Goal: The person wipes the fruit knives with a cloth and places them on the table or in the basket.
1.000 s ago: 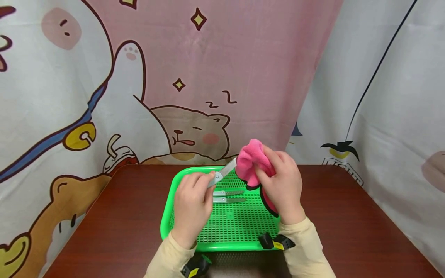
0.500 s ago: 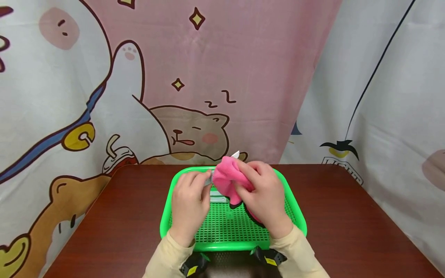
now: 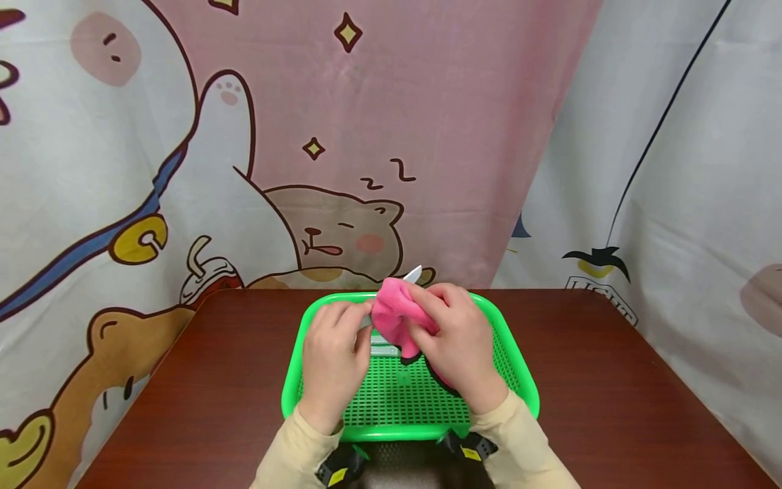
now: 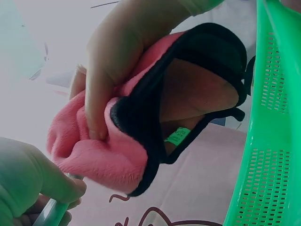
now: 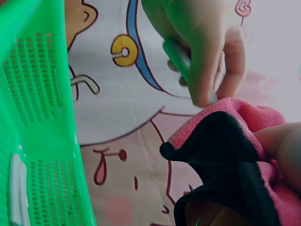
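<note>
My left hand (image 3: 332, 353) pinches the handle of a knife between thumb and fingers. Its blade tip (image 3: 413, 274) sticks out past a bunched pink cloth (image 3: 389, 309) with black edging, while the middle of the blade is hidden. My right hand (image 3: 461, 346) grips that cloth folded round the blade, close to the left fingertips. In the left wrist view, the light knife handle (image 4: 52, 214) shows below the pink cloth (image 4: 101, 162). Under the hands, more knives (image 3: 383, 350) with pale handles lie in a green basket (image 3: 403, 433); the cloth covers their blades.
The basket stands on a dark brown table (image 3: 611, 394), with table surface at both sides. A cartoon-printed curtain (image 3: 427, 102) hangs behind the table. Black devices with yellow labels (image 3: 470, 454) are strapped at both wrists.
My right hand has moved left with the cloth, onto the knife blade, and the cloth now wraps it. Over the last half second it shifted slightly further left. The left hand stays nearly still.
</note>
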Demonstrator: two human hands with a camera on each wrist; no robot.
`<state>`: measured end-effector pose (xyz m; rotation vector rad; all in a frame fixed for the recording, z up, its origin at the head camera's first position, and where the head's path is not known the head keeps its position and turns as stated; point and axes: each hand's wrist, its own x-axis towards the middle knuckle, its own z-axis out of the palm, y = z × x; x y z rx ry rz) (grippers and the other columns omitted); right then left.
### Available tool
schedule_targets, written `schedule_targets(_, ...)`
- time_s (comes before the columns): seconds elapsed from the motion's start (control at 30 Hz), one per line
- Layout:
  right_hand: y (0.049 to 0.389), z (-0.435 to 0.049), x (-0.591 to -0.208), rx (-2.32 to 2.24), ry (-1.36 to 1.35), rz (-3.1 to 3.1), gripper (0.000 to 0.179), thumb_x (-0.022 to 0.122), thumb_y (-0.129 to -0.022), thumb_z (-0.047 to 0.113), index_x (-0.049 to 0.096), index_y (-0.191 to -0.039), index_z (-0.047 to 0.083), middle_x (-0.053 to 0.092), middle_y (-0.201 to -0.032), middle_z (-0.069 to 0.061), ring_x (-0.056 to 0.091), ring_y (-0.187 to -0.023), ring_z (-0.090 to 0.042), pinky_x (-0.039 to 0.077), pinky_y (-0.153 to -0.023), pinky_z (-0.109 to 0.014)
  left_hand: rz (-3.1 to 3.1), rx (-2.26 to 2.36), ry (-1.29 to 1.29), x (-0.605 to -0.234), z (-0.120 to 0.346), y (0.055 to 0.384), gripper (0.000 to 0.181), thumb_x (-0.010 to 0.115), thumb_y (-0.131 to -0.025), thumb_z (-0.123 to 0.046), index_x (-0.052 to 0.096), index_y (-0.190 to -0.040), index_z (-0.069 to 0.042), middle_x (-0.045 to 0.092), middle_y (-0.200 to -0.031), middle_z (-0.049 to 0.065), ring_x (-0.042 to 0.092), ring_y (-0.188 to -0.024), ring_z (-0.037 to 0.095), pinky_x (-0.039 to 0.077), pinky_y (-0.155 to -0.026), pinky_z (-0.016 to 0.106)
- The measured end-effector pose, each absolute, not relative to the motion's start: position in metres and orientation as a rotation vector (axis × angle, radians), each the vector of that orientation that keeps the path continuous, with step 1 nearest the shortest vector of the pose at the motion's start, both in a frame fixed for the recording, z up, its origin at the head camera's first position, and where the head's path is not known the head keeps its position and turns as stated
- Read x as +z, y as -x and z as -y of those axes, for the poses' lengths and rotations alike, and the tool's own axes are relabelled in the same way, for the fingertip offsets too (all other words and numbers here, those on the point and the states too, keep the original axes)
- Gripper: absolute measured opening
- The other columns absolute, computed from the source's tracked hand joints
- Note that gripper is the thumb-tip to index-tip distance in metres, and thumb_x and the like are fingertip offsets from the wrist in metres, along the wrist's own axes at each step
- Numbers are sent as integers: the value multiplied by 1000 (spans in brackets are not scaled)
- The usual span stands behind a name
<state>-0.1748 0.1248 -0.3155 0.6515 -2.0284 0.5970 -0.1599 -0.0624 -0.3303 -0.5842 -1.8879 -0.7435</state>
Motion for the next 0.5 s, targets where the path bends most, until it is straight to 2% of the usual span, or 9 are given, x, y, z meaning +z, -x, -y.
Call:
schedule_targets(0.13, 181, -134, -312, 599, -597, 2013, 40, 76, -77, 10, 74, -116, 15, 63, -92, -10, 59, -83, -29, 50, -61, -41, 1877, -742, 593, -331, 62, 160, 31, 80, -74, 9, 73, -102, -4, 66, -90, 10, 61, -83, 28, 53, -70, 41)
schedule_targets(0.27, 186, -145, -308, 621, -519, 2022, 40, 77, -77, 11, 74, -117, 14, 63, -92, -12, 59, -84, -32, 50, -66, -44, 1878, -753, 603, -331, 62, 160, 32, 80, -74, 8, 73, -103, -4, 66, -90, 9, 61, -82, 28, 53, -70, 41)
schedule_targets(0.5, 185, -161, -301, 634, -387, 2088, 46, 80, -78, 12, 70, -122, 11, 64, -96, -15, 59, -87, -33, 49, -67, -46, 1881, -780, 625, -331, 61, 160, 33, 81, -74, 8, 73, -104, -5, 67, -91, 8, 60, -82, 26, 52, -70, 39)
